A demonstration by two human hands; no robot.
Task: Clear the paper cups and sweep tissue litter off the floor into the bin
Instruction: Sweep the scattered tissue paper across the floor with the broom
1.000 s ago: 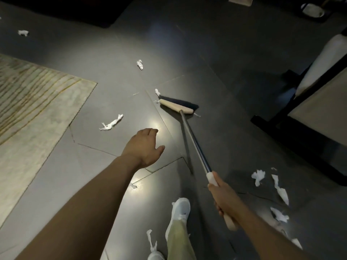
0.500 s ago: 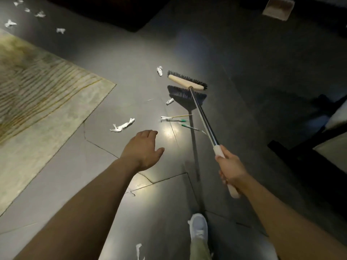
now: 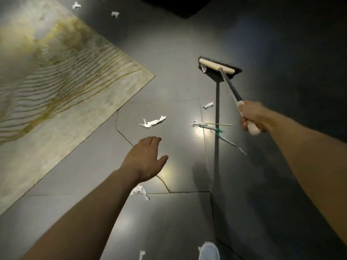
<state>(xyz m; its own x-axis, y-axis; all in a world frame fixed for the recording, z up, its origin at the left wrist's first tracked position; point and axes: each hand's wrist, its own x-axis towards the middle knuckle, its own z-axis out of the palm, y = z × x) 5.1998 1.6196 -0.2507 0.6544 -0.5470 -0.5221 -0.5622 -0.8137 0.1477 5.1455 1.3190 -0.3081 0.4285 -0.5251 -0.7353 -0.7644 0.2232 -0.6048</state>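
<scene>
Gripping the white end of a metal-handled broom with a pale wooden head and dark bristles, the right hand has its fingers clenched round the shaft, with the head reached well out ahead. The left hand is released, palm down and fingers loosely spread, holding nothing above the glossy dark grey tiled floor. A crumpled white tissue scrap sits against the left end of the broom head. With the shadow beneath, I cannot tell whether the bristles touch the floor or hang just above it.

Between the broom head and the person lie a small white tissue twist, a long twisted white tissue just beyond the left hand, and a scatter of thin sticks and clear wrappers near the right hand. A torn white tissue piece shows beside the left forearm, and a further white shred lies near a white shoe. Two distant white scraps lie past the pale rug with golden wavy lines. No paper cups or bin are in view.

This looks like the sweeping step, with most litter ungathered. The next move calls for bristles pressed flat behind the far scrap and one steady pull inward, collecting the twist and sticks into a single heap
</scene>
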